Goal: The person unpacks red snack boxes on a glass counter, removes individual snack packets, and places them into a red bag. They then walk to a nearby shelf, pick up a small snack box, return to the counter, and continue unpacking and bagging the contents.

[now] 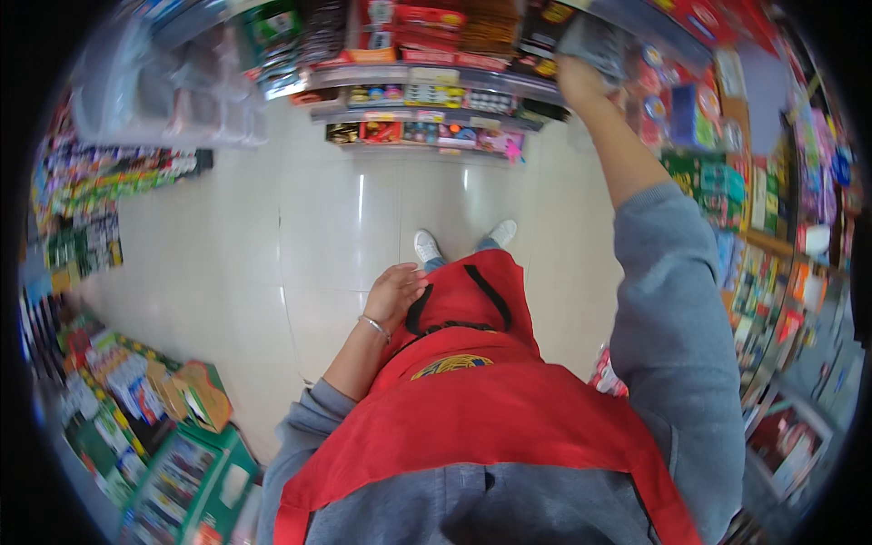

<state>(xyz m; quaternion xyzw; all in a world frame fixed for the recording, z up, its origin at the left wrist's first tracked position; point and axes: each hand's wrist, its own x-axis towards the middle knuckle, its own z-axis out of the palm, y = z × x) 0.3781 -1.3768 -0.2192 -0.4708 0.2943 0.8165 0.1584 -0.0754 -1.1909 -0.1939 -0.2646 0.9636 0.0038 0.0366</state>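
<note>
My right arm stretches out to the top right, where my right hand (580, 80) is at a shelf of packaged goods. It is beside a grey, shiny plastic package (594, 46) and dark packets with yellow and red print (545, 42). Its fingers are hidden, so I cannot tell whether they grip anything. My left hand (396, 294), with a bracelet at the wrist, hangs in front of the red apron (477, 402). Nothing shows in it, and its fingers are loosely bent and slightly apart.
A tiered shelf (422, 73) with small boxes and packets lies ahead. Clear plastic bins (170, 102) stand at the upper left. A green display case (197, 484) is at the lower left. More stocked shelves line the right. Tiled floor (327, 204) surrounds my white shoes (427, 245).
</note>
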